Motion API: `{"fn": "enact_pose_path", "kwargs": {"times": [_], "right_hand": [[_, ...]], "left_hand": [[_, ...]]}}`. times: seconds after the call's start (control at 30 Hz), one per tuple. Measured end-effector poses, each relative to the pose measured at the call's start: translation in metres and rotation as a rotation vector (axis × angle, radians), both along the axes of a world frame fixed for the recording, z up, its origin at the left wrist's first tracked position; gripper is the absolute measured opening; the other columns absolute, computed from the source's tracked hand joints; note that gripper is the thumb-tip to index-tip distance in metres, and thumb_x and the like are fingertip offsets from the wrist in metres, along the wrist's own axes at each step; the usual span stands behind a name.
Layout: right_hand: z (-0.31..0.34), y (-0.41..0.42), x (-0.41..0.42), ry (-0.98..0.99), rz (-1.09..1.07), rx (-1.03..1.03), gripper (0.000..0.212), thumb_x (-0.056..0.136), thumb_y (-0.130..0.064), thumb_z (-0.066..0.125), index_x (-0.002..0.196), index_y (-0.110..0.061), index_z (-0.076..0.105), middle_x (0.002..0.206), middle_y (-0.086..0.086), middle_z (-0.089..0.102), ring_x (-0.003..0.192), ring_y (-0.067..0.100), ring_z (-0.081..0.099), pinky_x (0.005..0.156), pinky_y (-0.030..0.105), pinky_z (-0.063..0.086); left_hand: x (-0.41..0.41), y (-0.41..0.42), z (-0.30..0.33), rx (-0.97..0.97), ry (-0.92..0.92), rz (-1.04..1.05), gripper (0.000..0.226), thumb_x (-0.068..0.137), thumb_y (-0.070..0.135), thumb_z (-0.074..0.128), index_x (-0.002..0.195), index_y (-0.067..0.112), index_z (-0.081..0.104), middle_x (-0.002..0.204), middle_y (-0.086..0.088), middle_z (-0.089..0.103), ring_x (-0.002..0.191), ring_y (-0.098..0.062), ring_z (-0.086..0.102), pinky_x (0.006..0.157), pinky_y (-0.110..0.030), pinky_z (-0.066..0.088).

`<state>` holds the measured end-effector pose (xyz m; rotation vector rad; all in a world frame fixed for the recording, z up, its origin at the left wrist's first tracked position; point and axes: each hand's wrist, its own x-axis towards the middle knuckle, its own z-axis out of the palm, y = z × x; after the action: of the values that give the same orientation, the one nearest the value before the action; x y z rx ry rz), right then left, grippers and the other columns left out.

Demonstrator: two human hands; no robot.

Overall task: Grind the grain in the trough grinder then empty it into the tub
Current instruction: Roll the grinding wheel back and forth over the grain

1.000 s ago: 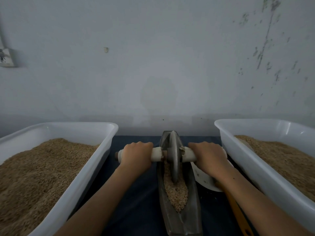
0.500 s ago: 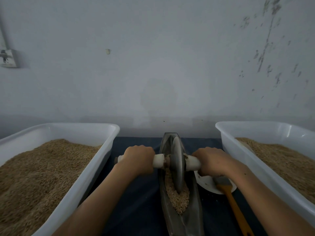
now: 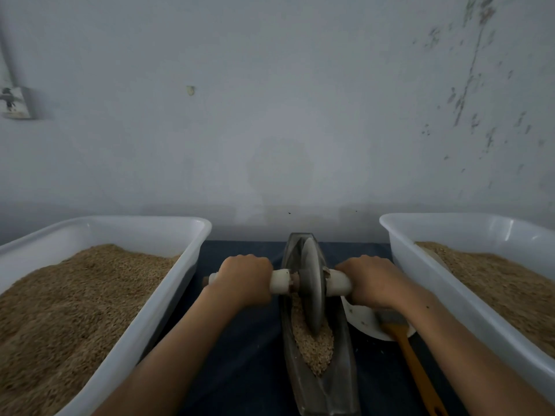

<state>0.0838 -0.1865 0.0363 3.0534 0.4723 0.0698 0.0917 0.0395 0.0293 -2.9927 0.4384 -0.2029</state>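
White dish [image 3: 365, 321] with orange-handled tool [image 3: 413, 361] on dark blue cloth [image 3: 240, 349]. Stained pale wall [image 3: 270, 115] behind, wall socket [image 3: 15, 102] at left.

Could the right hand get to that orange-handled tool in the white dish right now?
Probably yes, once it lets go: the right hand grips the roller handle just above the white dish, and the orange-handled tool lies uncovered beside the forearm.

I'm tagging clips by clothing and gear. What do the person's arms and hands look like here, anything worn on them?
Nothing worn shows. The left hand and right hand are bare, with no gloves, rings or wristbands showing. Both forearms are bare right down to the bottom edge of the picture, so no sleeve shows. A small dark mark sits on the right forearm near the wrist. The dim light hides finer detail.
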Motion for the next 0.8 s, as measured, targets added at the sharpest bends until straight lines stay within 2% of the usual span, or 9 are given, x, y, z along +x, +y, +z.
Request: {"fn": "enact_pose_path", "kwargs": {"times": [0.1,0.17,0.27,0.33,0.4,0.47,0.57,0.67,0.8], "right_hand": [[0.005,-0.002,-0.002,0.146,-0.009,0.001,0.033,0.08,-0.022,0.068,0.112,-0.028,0.061,0.103,-0.003,0.067,0.092,0.015,0.063,0.078,0.03,0.051],[0.004,-0.002,-0.001,0.14,-0.015,0.002,0.031,0.08,-0.022,0.068,0.11,-0.029,0.062,0.101,-0.003,0.067,0.09,0.015,0.063,0.077,0.03,0.051],[-0.003,0.0,0.0,-0.014,-0.018,0.014,0.019,0.083,-0.02,0.06,0.098,-0.032,0.059,0.097,-0.004,0.067,0.087,0.016,0.063,0.066,0.029,0.043],[-0.011,0.001,0.001,-0.182,-0.014,0.033,0.013,0.087,-0.023,0.054,0.089,-0.035,0.051,0.095,-0.005,0.066,0.086,0.018,0.062,0.064,0.029,0.036],[-0.018,0.002,0.003,-0.328,-0.015,0.032,0.01,0.09,-0.025,0.051,0.09,-0.034,0.047,0.092,-0.005,0.065,0.085,0.019,0.062,0.062,0.03,0.032],[-0.021,0.003,0.004,-0.374,-0.011,0.033,0.011,0.09,-0.025,0.05,0.089,-0.034,0.045,0.091,-0.005,0.064,0.084,0.019,0.062,0.062,0.031,0.031],[-0.015,0.002,0.003,-0.286,0.003,0.026,0.016,0.087,-0.022,0.053,0.083,-0.035,0.044,0.089,-0.006,0.064,0.084,0.019,0.062,0.063,0.03,0.033],[-0.004,0.001,0.001,-0.103,0.007,0.001,0.019,0.084,-0.021,0.058,0.098,-0.034,0.058,0.095,-0.005,0.066,0.086,0.017,0.062,0.066,0.029,0.04],[0.005,0.002,-0.003,0.143,-0.034,-0.011,0.035,0.081,-0.022,0.067,0.115,-0.029,0.06,0.104,-0.002,0.066,0.092,0.016,0.063,0.079,0.031,0.052]], "left_hand": [[-0.001,0.002,0.002,0.007,0.042,-0.014,0.034,0.08,0.032,0.065,0.11,0.019,0.058,0.094,0.001,0.062,0.075,-0.013,0.049,0.068,-0.029,0.039],[-0.002,0.001,0.001,0.006,0.006,-0.009,0.032,0.081,0.032,0.064,0.109,0.02,0.058,0.089,0.003,0.058,0.074,-0.012,0.048,0.067,-0.029,0.038],[-0.002,-0.002,-0.003,-0.008,-0.114,0.0,0.026,0.083,0.031,0.062,0.108,0.023,0.055,0.093,0.003,0.059,0.075,-0.013,0.049,0.067,-0.029,0.035],[-0.001,-0.003,-0.005,-0.035,-0.173,0.008,0.024,0.085,0.03,0.06,0.107,0.024,0.053,0.098,0.001,0.061,0.082,-0.017,0.056,0.068,-0.03,0.035],[0.0,-0.002,-0.007,-0.068,-0.186,0.006,0.023,0.085,0.032,0.059,0.106,0.024,0.051,0.1,0.002,0.061,0.086,-0.017,0.057,0.068,-0.03,0.034],[0.001,0.0,-0.008,-0.087,-0.177,-0.001,0.024,0.085,0.033,0.06,0.107,0.025,0.052,0.1,0.002,0.062,0.085,-0.015,0.055,0.069,-0.029,0.034],[0.003,0.002,-0.008,-0.074,-0.119,-0.009,0.028,0.083,0.034,0.062,0.109,0.025,0.055,0.101,0.002,0.062,0.087,-0.015,0.057,0.07,-0.029,0.036],[0.003,0.002,-0.004,-0.037,-0.047,-0.028,0.032,0.082,0.033,0.064,0.111,0.023,0.057,0.099,0.003,0.062,0.08,-0.012,0.052,0.069,-0.028,0.037],[0.004,0.001,0.002,0.001,0.043,-0.045,0.033,0.081,0.031,0.065,0.112,0.021,0.058,0.091,0.004,0.058,0.076,-0.011,0.049,0.068,-0.028,0.038]]}}
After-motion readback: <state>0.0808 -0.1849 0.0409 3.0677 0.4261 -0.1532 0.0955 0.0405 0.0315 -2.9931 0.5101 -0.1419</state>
